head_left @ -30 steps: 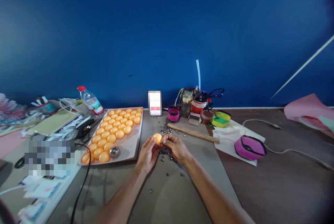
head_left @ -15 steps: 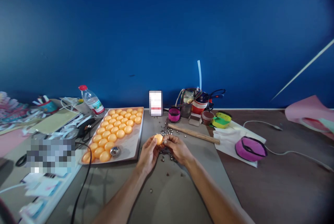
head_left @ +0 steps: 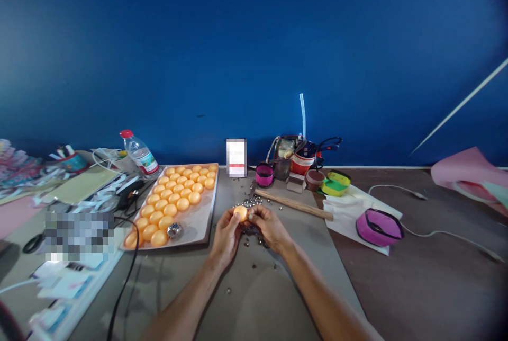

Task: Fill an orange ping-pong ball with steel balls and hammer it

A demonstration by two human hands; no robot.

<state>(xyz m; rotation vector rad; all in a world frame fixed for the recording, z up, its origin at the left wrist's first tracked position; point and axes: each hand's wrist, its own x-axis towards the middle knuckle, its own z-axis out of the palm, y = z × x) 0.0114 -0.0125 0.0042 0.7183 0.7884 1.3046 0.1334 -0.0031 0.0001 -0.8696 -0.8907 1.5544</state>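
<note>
An orange ball [head_left: 240,213], which looks like a table tennis ball, is held in the fingers of my left hand [head_left: 227,234], the thumb across its near side. My right hand [head_left: 271,227] is closed in a pinch against the right side of the ball. Anything small between those right fingertips is hidden. Just beyond and beneath my hands, small shiny metal pieces [head_left: 260,200] are scattered on the grey mat [head_left: 254,309]. To the left stands a shallow white tray [head_left: 198,224] with rows of orange balls [head_left: 170,209] and one silvery round object [head_left: 174,231].
A hammer with a wooden handle [head_left: 296,204] lies beyond my right hand. Purple bands [head_left: 380,227], a yellow-green band [head_left: 335,183], a red cup [head_left: 301,163] and cables are at right and back. A plastic bottle [head_left: 145,158] stands behind the tray; a black cable [head_left: 125,288] crosses its left corner.
Both hands stay nearly in place around the orange ball, with only a slight shift of the fingers. The whole view has moved a little.
</note>
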